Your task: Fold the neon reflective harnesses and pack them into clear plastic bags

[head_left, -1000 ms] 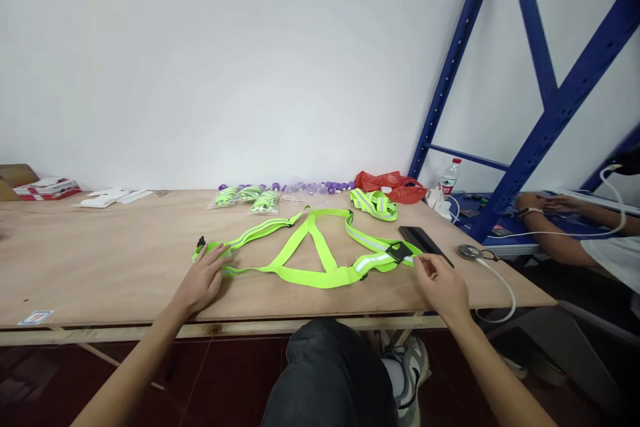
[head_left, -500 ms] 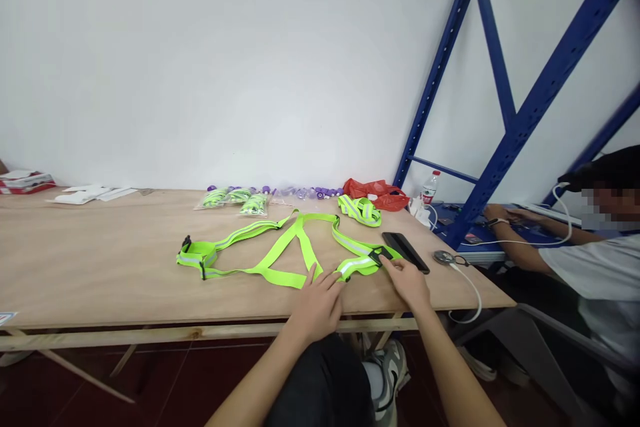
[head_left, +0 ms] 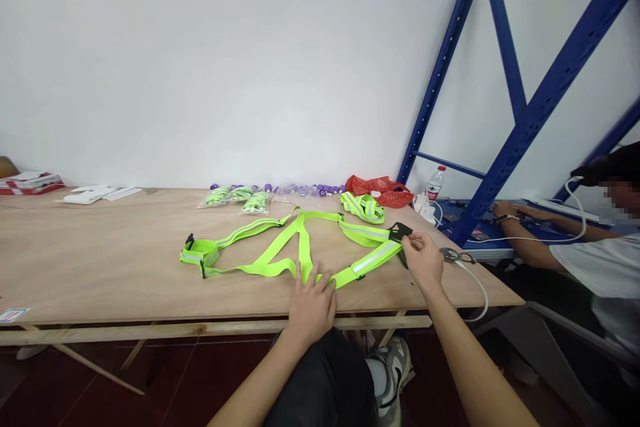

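A neon-yellow reflective harness with grey stripes is spread over the wooden table. My left hand rests on its lower strap with the fingers spread. Between its thumb and fingers, my right hand pinches the black plastic piece at the harness's right end. The straps there are drawn out into a point. A black buckle sits on the loop at the far left. Behind the black piece lies a dark phone-like object, mostly hidden by the right hand.
Behind the harness lie a bundled neon strap, packed straps, purple pieces and a red plastic bag. At right are a round cabled device, a bottle, a blue rack and a person's arm.
My right hand has moved right and slightly up with the black piece, pulling the right straps straighter. My left hand stays on the lower strap, its fingers spread wider.
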A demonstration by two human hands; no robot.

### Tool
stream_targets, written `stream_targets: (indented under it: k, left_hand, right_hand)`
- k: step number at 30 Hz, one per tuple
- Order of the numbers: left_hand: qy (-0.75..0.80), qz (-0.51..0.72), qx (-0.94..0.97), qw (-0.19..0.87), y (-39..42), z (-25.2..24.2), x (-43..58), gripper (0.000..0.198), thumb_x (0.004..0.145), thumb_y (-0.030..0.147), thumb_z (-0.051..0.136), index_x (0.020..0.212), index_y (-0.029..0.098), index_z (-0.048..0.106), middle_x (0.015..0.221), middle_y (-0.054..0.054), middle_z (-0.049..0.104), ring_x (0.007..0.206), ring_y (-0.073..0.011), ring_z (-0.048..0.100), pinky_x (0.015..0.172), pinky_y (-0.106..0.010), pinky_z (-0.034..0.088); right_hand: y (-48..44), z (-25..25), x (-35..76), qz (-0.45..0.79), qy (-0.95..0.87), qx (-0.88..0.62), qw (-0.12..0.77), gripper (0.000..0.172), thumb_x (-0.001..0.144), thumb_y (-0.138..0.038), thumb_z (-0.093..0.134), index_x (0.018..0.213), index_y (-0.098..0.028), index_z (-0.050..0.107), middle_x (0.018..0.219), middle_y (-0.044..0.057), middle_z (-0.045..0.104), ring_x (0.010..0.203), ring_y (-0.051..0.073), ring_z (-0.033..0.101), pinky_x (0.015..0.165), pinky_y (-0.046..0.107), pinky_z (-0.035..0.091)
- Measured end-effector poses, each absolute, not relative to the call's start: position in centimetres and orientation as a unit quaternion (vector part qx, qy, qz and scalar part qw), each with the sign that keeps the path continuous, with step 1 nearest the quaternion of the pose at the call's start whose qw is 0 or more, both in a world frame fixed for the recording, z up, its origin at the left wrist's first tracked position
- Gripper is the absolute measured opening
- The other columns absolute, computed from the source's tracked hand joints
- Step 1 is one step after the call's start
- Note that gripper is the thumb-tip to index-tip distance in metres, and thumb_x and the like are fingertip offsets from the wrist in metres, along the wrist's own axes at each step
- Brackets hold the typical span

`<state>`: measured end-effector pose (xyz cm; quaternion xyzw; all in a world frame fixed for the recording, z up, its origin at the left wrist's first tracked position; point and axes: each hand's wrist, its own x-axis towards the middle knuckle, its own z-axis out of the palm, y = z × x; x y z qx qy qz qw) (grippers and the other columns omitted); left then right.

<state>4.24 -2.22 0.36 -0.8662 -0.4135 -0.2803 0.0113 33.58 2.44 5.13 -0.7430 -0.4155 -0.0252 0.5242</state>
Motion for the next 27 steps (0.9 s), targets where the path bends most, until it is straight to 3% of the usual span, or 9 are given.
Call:
stream_targets:
  k: [5,8,11,13,17,20,22,25,27]
  left_hand:
    - [-0.391,-0.242,-0.888,0.019,-2.3,-0.3,5.0,0.042,0.101,0.032,0.035,0.133,0.017,0.057,0.138,-0.011,0.059,0.142,-0.0281,0.038,0.121,-0.059,0.016]
    - [-0.393,-0.199,-0.898,-0.010,-2.3,-0.1,5.6,0.048,0.102,0.040,0.033,0.140,0.017,0.051,0.147,-0.014,0.050,0.140,-0.0308,0.041,0.117,-0.056,0.028]
    - [-0.386,-0.182,-0.904,-0.032,-2.3,0.5,6.2,0.052,0.100,0.047,0.035,0.143,0.021,0.047,0.150,-0.013,0.047,0.142,-0.0354,0.037,0.114,-0.062,0.026]
    - [-0.370,-0.186,-0.909,-0.042,-2.2,0.8,6.2,0.050,0.100,0.046,0.038,0.142,0.022,0.048,0.147,-0.012,0.050,0.142,-0.0333,0.036,0.116,-0.062,0.021]
    - [-0.324,-0.237,-0.913,-0.073,-2.6,1.2,4.7,0.033,0.095,0.032,0.049,0.123,0.021,0.063,0.129,-0.010,0.064,0.126,-0.0262,0.053,0.114,-0.051,0.032]
    - [-0.322,-0.297,-0.893,-0.106,-3.1,1.4,2.8,0.026,0.095,0.023,0.044,0.089,0.020,0.069,0.090,-0.007,0.070,0.088,-0.0199,0.065,0.091,-0.037,0.051]
    - [-0.343,-0.346,-0.867,-0.106,-3.2,1.8,1.7,0.030,0.096,0.023,0.041,0.082,0.019,0.067,0.081,-0.007,0.066,0.080,-0.0190,0.062,0.079,-0.033,0.052]
    - [-0.361,-0.382,-0.847,-0.076,-2.6,2.4,1.1,0.026,0.094,0.024,0.045,0.109,0.019,0.065,0.109,-0.012,0.065,0.105,-0.0234,0.059,0.091,-0.037,0.051]
    - [-0.373,-0.358,-0.854,-0.056,-2.0,2.3,1.2,0.040,0.092,0.024,0.048,0.131,0.024,0.056,0.134,-0.011,0.057,0.126,-0.0268,0.049,0.104,-0.044,0.044]
  right_hand:
    - [1.7,6.0,30.7,-0.127,-0.496,-0.713,0.480,0.027,0.085,-0.042,0.053,0.098,-0.022,0.066,0.088,0.007,0.077,0.080,0.025,0.071,0.065,0.030,0.046]
    - [1.1,5.2,27.2,-0.203,-0.604,-0.628,0.447,0.025,0.092,-0.033,0.050,0.103,-0.021,0.068,0.091,0.008,0.076,0.080,0.023,0.070,0.072,0.031,0.048]
    - [0.6,4.0,23.5,-0.222,-0.712,-0.523,0.412,0.023,0.093,-0.021,0.048,0.104,-0.020,0.068,0.095,0.009,0.075,0.090,0.023,0.068,0.085,0.034,0.048]
    - [0.2,3.2,21.6,-0.211,-0.750,-0.489,0.392,0.023,0.091,-0.016,0.048,0.103,-0.021,0.067,0.097,0.008,0.074,0.097,0.024,0.066,0.089,0.037,0.047]
    - [-0.6,1.6,20.1,-0.147,-0.777,-0.480,0.379,0.017,0.090,-0.016,0.051,0.098,-0.023,0.064,0.097,0.006,0.073,0.098,0.023,0.065,0.093,0.041,0.046]
    - [-1.5,1.1,20.8,-0.098,-0.809,-0.447,0.369,0.012,0.091,-0.020,0.055,0.099,-0.024,0.063,0.102,0.006,0.074,0.105,0.024,0.066,0.102,0.047,0.042]
    - [-2.0,1.0,21.4,-0.069,-0.826,-0.426,0.362,0.015,0.090,-0.022,0.057,0.104,-0.024,0.063,0.108,0.006,0.074,0.114,0.026,0.064,0.108,0.051,0.038]
    - [-2.5,1.2,22.0,-0.028,-0.832,-0.421,0.359,0.026,0.089,-0.020,0.057,0.112,-0.026,0.063,0.111,0.006,0.074,0.117,0.026,0.063,0.111,0.054,0.037]
    - [-2.6,1.3,22.4,-0.009,-0.831,-0.422,0.363,0.029,0.089,-0.019,0.054,0.115,-0.027,0.063,0.112,0.007,0.074,0.116,0.026,0.064,0.111,0.056,0.037]
